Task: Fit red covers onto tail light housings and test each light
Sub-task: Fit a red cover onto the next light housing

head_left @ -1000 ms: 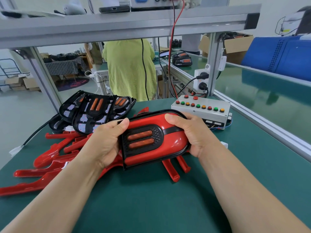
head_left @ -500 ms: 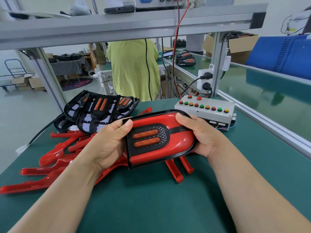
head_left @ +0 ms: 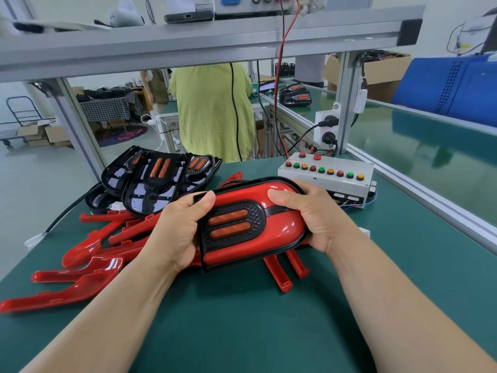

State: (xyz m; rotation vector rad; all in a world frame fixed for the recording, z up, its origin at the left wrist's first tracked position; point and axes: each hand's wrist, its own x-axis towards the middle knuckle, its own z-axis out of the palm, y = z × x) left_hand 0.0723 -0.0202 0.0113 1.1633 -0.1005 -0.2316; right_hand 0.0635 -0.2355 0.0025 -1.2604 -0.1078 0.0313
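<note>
A tail light [head_left: 269, 238] with a glossy red cover in a black housing and two orange lenses sits between both hands above the green bench. My left hand [head_left: 177, 232] grips its squared left end, thumb pressed on the top edge. My right hand [head_left: 312, 214] wraps the rounded right end, thumb on the red cover. Loose red covers [head_left: 88, 265] lie heaped on the bench to the left and under the light. Bare black housings [head_left: 158, 181] are stacked behind the left hand.
A grey test box [head_left: 325, 179] with red, green and amber buttons stands at the back right, wired to sockets on an aluminium post [head_left: 347, 103]. A black cable [head_left: 64, 214] with a white plug trails off the left edge. A person in a yellow-green top [head_left: 212, 111] stands beyond the bench.
The tail light and both hands stay in nearly the same grip. The left thumb has crept a little further onto the top left edge of the housing.
</note>
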